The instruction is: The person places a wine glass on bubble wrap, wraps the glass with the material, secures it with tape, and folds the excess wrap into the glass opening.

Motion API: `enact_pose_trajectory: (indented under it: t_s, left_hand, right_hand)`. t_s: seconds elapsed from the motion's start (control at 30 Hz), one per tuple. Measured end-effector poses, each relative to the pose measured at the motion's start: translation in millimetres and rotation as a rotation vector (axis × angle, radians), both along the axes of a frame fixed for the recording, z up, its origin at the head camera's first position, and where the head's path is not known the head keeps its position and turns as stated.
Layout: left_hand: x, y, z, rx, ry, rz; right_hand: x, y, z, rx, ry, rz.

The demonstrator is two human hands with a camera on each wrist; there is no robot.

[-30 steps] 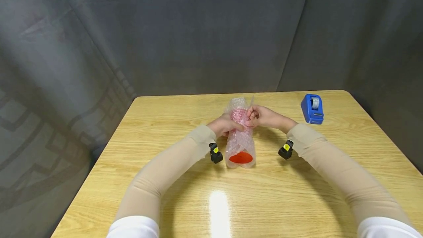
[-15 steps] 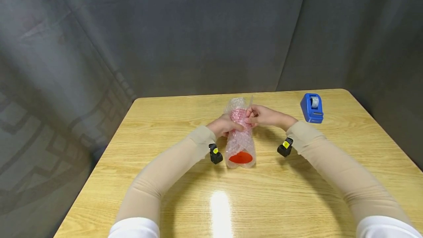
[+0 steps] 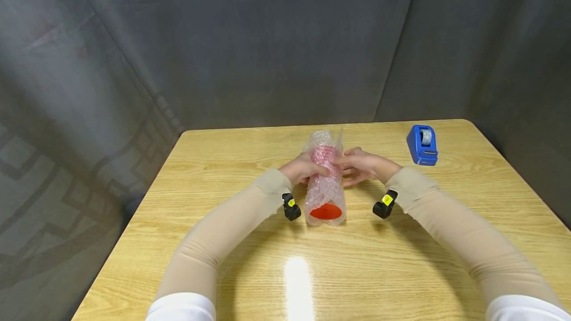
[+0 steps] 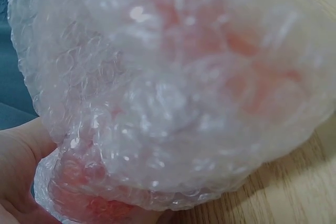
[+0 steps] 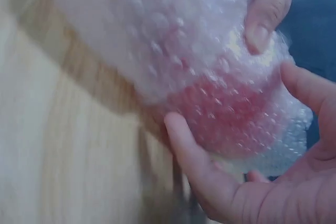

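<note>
A red object (image 3: 325,211) rolled in clear bubble wrap (image 3: 324,191) lies lengthwise on the table, its round red end toward me. My left hand (image 3: 302,168) grips the bundle from the left, thumb over the top. On the other side is my right hand (image 3: 362,164), thumb on the wrap and fingers down along the side. The right wrist view shows that hand's thumb and a finger (image 5: 186,142) on either side of the wrapped pink-red part (image 5: 220,111). Wrap fills much of the left wrist view, with part of the left hand (image 4: 18,166) at its edge.
A blue tape dispenser (image 3: 421,146) with a roll of clear tape stands at the back right of the wooden table (image 3: 223,152). A loose flap of wrap sticks up at the bundle's far end. Grey curtains (image 3: 285,53) hang behind the table.
My right hand has gone from pinching at the wrap's upper right side to spread fingers lying along that side. My left hand and the bundle stay nearly still.
</note>
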State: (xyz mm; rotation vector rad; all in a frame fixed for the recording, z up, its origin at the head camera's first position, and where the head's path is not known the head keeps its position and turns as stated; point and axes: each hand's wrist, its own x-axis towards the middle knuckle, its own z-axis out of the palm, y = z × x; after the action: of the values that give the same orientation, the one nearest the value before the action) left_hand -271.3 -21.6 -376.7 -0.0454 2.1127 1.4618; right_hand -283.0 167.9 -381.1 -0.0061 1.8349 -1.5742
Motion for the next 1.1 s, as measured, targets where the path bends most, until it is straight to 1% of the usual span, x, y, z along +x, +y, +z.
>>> enact_pose_trajectory:
  t_s: [0.07, 0.13, 0.27, 0.43, 0.6, 0.7, 0.93, 1.1]
  left_hand:
    - [-0.1, -0.4, 0.3, 0.009, -0.002, -0.001]
    - [0.2, -1.1, 1.3, 0.012, 0.001, -0.004]
    - [0.4, -4.1, 3.2, 0.012, 0.002, -0.023]
    - [-2.0, -9.2, 4.0, 0.050, -0.032, -0.039]
    - [-3.7, -8.6, 3.3, 0.053, -0.070, 0.006]
    - [-3.9, -7.4, 1.9, 0.061, -0.078, 0.031]
    - [-4.7, -7.1, -1.6, 0.076, -0.107, 0.080]
    - [-4.2, -6.1, -1.7, 0.083, -0.096, 0.090]
  right_hand:
    - [0.8, -1.1, -1.7, -0.030, -0.034, -0.004]
    - [0.3, -2.4, -4.0, -0.062, -0.043, -0.004]
    - [1.0, -3.2, -6.4, -0.083, -0.010, 0.000]
    - [2.9, -4.1, -6.5, -0.074, 0.026, 0.010]
    - [4.4, -6.0, -5.4, -0.049, 0.046, 0.017]
    - [3.9, -7.3, -6.1, -0.047, 0.043, 0.006]
    - [4.0, -7.6, -5.2, -0.045, 0.042, 0.007]
    - [3.7, -7.3, -5.1, -0.046, 0.044, 0.005]
